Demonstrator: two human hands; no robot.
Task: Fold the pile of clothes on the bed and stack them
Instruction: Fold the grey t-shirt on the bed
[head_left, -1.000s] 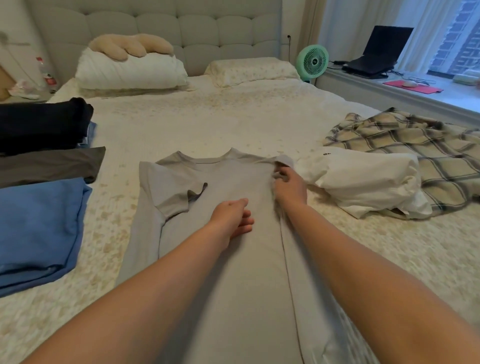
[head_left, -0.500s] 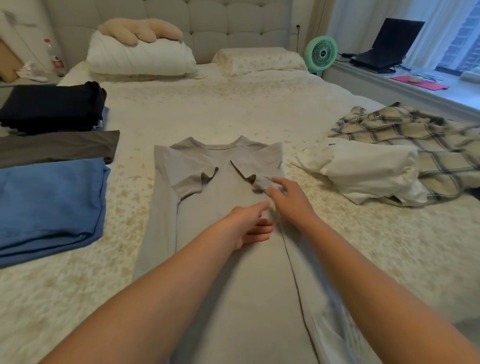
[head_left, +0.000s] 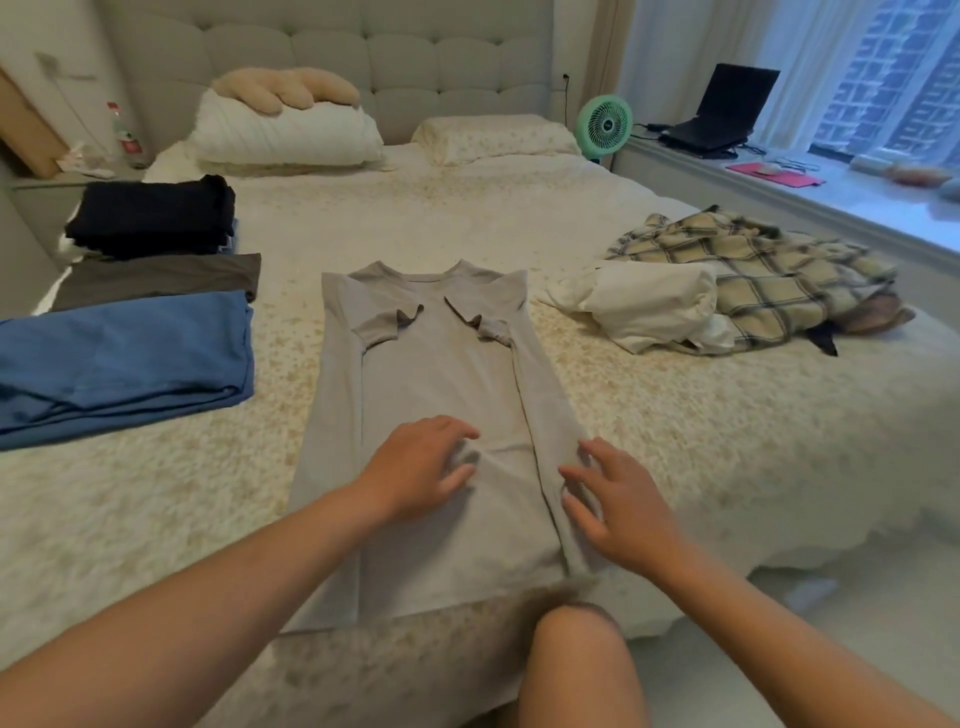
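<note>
Bed (head_left: 467, 218) carries the whole job, and I judge it past halfway: at nine to ten o'clock lie three folded pieces, a blue garment (head_left: 119, 358), a grey one (head_left: 156, 278) and a black stack (head_left: 150, 215), side by side rather than in one pile. At two o'clock a plaid shirt (head_left: 753, 270) and white garment (head_left: 649, 301) wait unfolded. Dead centre the grey T-shirt (head_left: 436, 395) has both sides and sleeves turned in. My left hand (head_left: 421, 467) and right hand (head_left: 618, 499) rest spread and flat on it, gripping nothing.
</note>
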